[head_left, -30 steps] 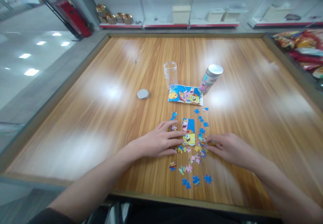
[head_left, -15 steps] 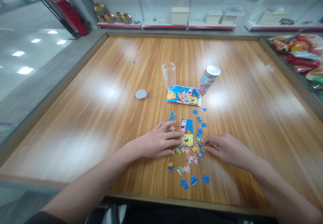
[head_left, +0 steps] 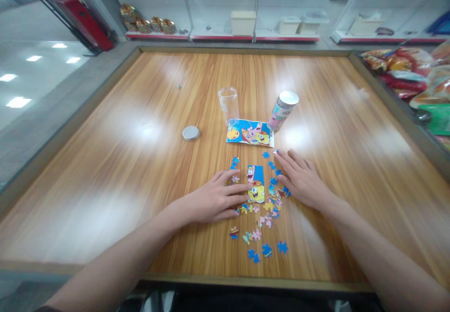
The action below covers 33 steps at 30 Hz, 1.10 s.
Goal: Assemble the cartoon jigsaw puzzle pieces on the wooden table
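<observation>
A small joined section of jigsaw puzzle, blue with a yellow and a pink cartoon figure, lies flat on the wooden table. My left hand rests palm down at its left, fingers spread, with fingertips touching its left edge. My right hand is right of the loose pieces, fingers stretched out; its index fingertip touches a small puzzle piece at the upper right. Loose blue puzzle pieces run down beside it. Pink pieces and more blue pieces lie closer to me.
Beyond the pieces lies a picture card. A clear plastic jar and a printed canister stand by it. A silver lid lies left. Packaged snacks sit past the table's right edge.
My right hand has moved away from me, from the pieces right of the joined section to the upper right piece, and its fingers have straightened. My left hand stays in place.
</observation>
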Tool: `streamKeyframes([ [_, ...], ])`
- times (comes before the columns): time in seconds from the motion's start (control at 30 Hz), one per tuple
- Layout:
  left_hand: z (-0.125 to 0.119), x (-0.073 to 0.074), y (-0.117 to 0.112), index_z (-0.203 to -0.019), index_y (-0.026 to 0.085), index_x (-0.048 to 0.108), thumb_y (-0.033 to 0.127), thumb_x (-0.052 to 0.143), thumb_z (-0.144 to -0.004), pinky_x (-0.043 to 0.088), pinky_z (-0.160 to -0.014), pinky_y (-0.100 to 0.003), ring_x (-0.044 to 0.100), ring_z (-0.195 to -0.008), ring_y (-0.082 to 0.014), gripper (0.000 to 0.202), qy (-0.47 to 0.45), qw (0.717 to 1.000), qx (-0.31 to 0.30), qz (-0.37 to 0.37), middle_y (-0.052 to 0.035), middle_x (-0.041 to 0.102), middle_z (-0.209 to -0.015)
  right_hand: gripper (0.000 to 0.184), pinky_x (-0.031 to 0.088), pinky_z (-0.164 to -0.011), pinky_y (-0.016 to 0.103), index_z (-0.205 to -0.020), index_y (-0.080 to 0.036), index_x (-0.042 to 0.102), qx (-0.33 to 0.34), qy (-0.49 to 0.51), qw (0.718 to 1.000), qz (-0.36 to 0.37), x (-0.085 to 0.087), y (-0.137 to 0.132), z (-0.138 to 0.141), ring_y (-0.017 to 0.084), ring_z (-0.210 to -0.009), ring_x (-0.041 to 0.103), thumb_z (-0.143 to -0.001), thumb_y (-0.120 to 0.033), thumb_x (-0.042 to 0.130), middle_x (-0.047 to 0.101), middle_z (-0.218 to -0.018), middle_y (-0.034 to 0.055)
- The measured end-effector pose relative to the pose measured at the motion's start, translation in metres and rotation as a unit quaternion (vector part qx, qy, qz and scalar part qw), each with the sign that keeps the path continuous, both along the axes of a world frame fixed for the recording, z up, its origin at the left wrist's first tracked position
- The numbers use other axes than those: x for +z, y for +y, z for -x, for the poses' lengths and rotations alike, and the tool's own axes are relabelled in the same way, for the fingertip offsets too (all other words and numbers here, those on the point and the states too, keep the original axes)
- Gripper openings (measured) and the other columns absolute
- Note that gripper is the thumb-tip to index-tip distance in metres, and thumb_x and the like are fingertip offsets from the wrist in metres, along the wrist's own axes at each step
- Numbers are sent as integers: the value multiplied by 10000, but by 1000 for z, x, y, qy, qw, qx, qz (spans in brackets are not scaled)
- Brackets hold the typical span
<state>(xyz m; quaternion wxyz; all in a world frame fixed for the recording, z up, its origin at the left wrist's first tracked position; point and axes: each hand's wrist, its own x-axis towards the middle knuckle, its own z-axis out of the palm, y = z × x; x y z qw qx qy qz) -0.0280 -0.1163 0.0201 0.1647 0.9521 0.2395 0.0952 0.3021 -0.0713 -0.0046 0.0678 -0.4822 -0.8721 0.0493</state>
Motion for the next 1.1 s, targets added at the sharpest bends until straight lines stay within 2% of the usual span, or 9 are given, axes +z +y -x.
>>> streamKeyframes([
  [0.1,0,1,-1,-1395,242,543,428,591,-961,298,-1173,-627,201,-1488,-412,474,12,1000,-3,-2,-38,443,-1555,518,371,-1134,553,-1517,-216,392,8,22,1000,-11,-2,5,-3,325,-1463,333,-1031,-390,437,417,-1568,74],
  [0.23,0,1,-3,-1400,246,536,437,574,-971,289,-1173,-637,188,-1487,-419,471,24,1000,-6,9,-13,440,-1558,333,449,-1087,467,-1304,-208,592,33,114,993,-11,2,8,-6,268,-1293,537,-995,-310,521,598,-1379,85],
  [0.37,-1,-1,-4,-1419,252,511,432,555,-982,254,-1195,-641,149,-1499,-413,474,32,999,-11,13,25,396,-1586,228,504,-994,437,-1173,-208,641,29,187,982,-24,3,9,-5,244,-1099,631,-955,-222,573,684,-1163,77],
  [0.53,-1,-1,-3,-1425,255,502,412,542,-990,248,-1204,-637,143,-1505,-401,464,33,999,-16,12,29,402,-1582,211,511,-915,423,-1143,-200,665,-12,202,978,-39,-3,6,-2,244,-1014,607,-944,-249,616,655,-1055,83],
  [0.67,0,2,-3,-1403,256,519,391,538,-991,291,-1176,-639,173,-1494,-404,433,33,999,-16,7,18,415,-1574,152,504,-867,401,-1073,-211,694,-28,195,980,-18,-5,6,-4,230,-966,592,-949,-261,622,624,-992,71],
  [0.97,-2,5,-3,-1388,259,534,357,569,-973,317,-1157,-638,206,-1487,-406,428,20,1000,-13,6,-12,458,-1543,42,483,-842,382,-929,-204,665,-44,196,979,19,-5,8,-8,219,-929,589,-930,-240,643,629,-948,51],
  [1.1,-1,5,-3,-1386,261,537,356,560,-978,329,-1147,-635,193,-1492,-411,420,17,1000,-14,8,-14,470,-1535,75,483,-840,382,-979,-204,665,-51,182,982,25,-4,8,-8,223,-928,597,-924,-252,646,638,-958,54],
])
